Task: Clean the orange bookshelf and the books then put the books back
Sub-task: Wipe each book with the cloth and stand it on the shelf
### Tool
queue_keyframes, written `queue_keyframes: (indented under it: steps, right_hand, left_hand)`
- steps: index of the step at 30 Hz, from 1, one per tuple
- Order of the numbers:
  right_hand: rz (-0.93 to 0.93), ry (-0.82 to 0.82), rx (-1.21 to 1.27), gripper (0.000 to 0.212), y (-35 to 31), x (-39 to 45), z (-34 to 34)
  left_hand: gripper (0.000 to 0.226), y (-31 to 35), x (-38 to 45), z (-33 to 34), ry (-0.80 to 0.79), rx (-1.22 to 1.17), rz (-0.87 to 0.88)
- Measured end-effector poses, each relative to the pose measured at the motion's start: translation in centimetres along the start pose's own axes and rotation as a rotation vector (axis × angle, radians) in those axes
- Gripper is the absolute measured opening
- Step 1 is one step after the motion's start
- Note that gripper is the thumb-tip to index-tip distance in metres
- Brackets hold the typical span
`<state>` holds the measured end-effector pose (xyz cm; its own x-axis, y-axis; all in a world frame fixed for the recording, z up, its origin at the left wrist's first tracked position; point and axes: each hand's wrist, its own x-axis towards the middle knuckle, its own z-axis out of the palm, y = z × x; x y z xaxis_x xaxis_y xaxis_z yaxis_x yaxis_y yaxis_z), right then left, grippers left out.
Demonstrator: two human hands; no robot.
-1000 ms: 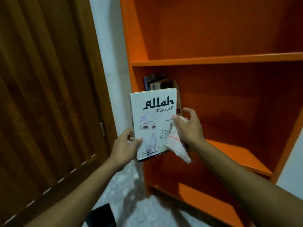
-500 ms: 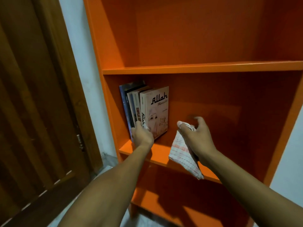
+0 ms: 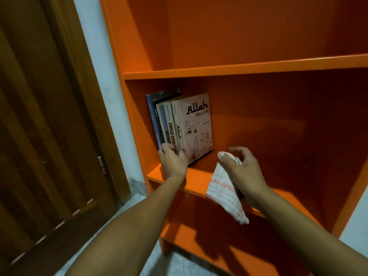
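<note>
At frame centre, orange bookshelf (image 3: 239, 70): books (image 3: 179, 124) upright at left wall; left hand (image 3: 173, 162) fingers curled against their spines; right hand (image 3: 243, 172) pinching checked cloth (image 3: 223, 194).

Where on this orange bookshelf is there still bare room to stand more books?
The middle shelf is bare from the white book rightward to the right side panel, apart from the right hand holding the cloth above its front edge. The upper shelf shows nothing on it. The left corner is crowded: the row of books and the left hand.
</note>
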<state>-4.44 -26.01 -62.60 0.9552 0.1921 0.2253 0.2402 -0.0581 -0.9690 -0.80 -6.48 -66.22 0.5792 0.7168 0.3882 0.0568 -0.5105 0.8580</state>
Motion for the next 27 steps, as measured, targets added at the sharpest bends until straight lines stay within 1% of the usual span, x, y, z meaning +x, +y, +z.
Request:
queue_keyframes:
  steps: [4, 6, 8, 12, 13, 15, 18, 22, 25, 27]
  right_hand:
    - [0.036, -0.105, 0.014, 0.036, -0.5, -2.1, 2.1]
    - [0.05, -0.182, -0.001, 0.032, -0.6, -3.2, 3.6]
    - [0.091, -0.266, -0.016, 0.031, -0.6, -4.4, 5.3]
    - [0.203, -0.366, 0.034, 0.03, 0.9, -6.4, 8.8]
    - [0.24, -0.396, 0.049, 0.03, 1.5, -6.9, 9.5]
    - [0.303, -0.446, 0.043, 0.021, 2.8, -7.9, 10.8]
    - [0.381, -0.484, -0.012, 0.016, 4.9, -9.6, 11.9]
    - [0.46, -0.476, -0.072, 0.025, 8.5, -11.2, 12.5]
    - [0.514, -0.461, -0.104, 0.02, 11.6, -12.3, 12.7]
    - [0.539, -0.488, -0.158, 0.026, 13.6, -12.9, 12.9]
  left_hand:
    - [0.015, -3.1, -1.9, -4.0, -0.017, 0.054, 0.242]
    - [0.013, -4.7, -2.8, -6.4, -0.033, 0.106, 0.319]
    - [0.013, -6.7, -3.8, -9.0, -0.063, 0.139, 0.327]
    - [0.01, -11.1, -6.5, -13.9, -0.11, 0.193, 0.286]
    - [0.01, -12.3, -7.4, -15.0, -0.129, 0.216, 0.266]
    - [0.01, -14.9, -9.4, -17.1, -0.18, 0.26, 0.195]
    - [0.014, -19.6, -12.4, -19.4, -0.278, 0.311, 0.066]
    - [0.024, -25.6, -16.5, -20.2, -0.44, 0.361, -0.182]
    - [0.028, -28.8, -19.4, -19.4, -0.522, 0.365, -0.324]
    - [0.03, -30.3, -21.4, -18.6, -0.566, 0.346, -0.424]
